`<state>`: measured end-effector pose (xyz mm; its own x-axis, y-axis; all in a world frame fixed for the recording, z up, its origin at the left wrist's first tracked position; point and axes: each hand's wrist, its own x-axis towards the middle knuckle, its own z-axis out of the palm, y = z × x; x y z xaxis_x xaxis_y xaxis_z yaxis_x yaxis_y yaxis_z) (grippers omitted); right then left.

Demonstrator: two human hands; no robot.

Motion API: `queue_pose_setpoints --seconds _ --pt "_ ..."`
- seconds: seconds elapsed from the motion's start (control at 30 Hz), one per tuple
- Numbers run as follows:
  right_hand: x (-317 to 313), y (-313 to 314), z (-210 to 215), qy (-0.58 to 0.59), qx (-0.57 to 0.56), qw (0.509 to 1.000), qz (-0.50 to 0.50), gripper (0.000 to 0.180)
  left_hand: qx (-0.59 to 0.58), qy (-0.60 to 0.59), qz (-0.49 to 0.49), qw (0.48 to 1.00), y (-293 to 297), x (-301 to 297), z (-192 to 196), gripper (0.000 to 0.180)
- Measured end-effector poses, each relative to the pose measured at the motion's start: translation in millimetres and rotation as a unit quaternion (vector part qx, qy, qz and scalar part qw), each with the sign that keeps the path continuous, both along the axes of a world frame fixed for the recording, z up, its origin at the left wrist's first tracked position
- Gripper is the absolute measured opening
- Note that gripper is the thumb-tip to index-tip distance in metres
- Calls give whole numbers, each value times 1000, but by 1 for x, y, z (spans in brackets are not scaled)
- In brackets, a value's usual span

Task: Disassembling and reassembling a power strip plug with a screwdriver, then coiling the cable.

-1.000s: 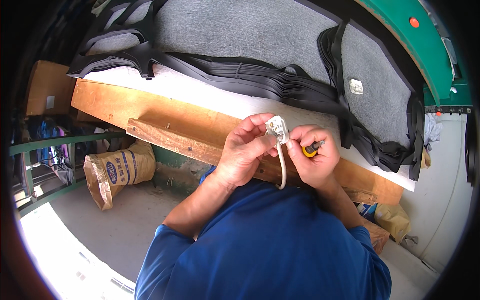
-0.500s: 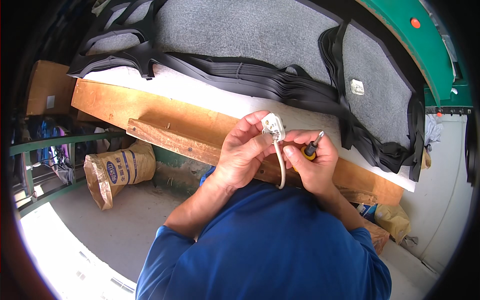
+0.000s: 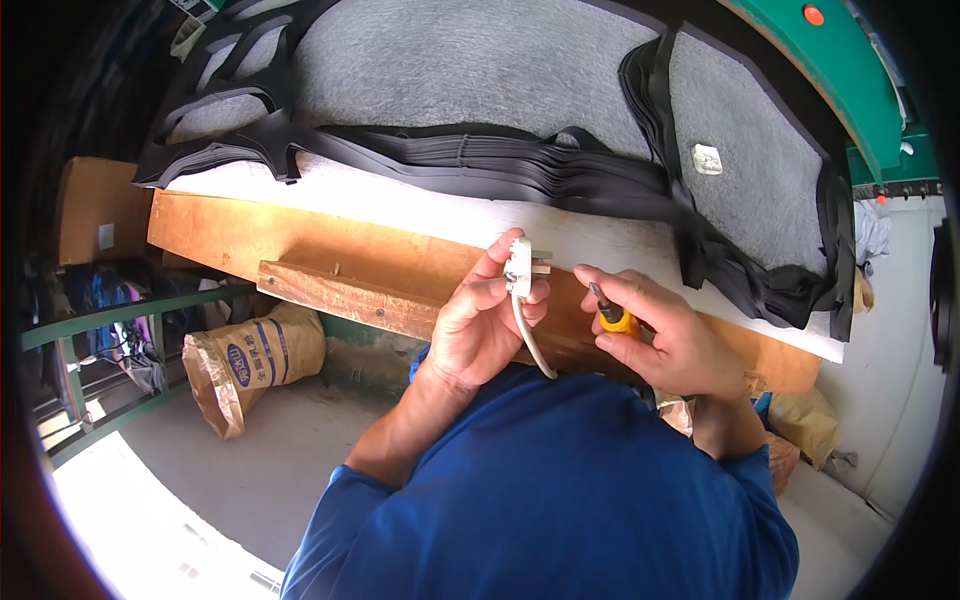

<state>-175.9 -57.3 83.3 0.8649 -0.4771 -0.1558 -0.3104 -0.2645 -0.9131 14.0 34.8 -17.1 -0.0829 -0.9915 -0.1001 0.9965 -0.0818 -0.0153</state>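
My left hand [image 3: 480,325] grips a white electrical plug [image 3: 520,268] edge-on, its metal pins pointing right and its pale cable [image 3: 530,340] hanging down toward my blue shirt. My right hand [image 3: 665,335] is closed around a yellow-handled screwdriver [image 3: 612,312], whose dark shaft points up and left, a short gap away from the plug's pins. Both hands hover just in front of the wooden edge of a work table [image 3: 330,265].
Grey felt sheet [image 3: 480,70] covers the table, with stacked black cut-out strips [image 3: 520,165] along its near side and right end. A small white part [image 3: 706,158] lies on the felt. A filled sack [image 3: 250,360] sits on the floor at left; green machine body [image 3: 830,70] at upper right.
The plug has been turned from face-on to edge-on in my left hand. My right hand has drawn the screwdriver away from the plug to the right.
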Motion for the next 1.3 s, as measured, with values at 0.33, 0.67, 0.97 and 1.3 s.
queue_pose_setpoints --seconds 0.33,0.67,0.97,1.3 --pt "8 8 -33 -159 -63 978 -117 30 33 57 -14 998 -5 2 8 58" --pt "10 6 -38 -154 -72 978 -122 29 42 54 -13 998 -5 1 9 57" --pt "11 -3 -31 -168 -129 971 -112 33 53 6 -14 999 -5 2 7 57" --pt "11 -9 -37 -125 253 946 -159 17 64 -37 -2 997 -4 3 9 53"
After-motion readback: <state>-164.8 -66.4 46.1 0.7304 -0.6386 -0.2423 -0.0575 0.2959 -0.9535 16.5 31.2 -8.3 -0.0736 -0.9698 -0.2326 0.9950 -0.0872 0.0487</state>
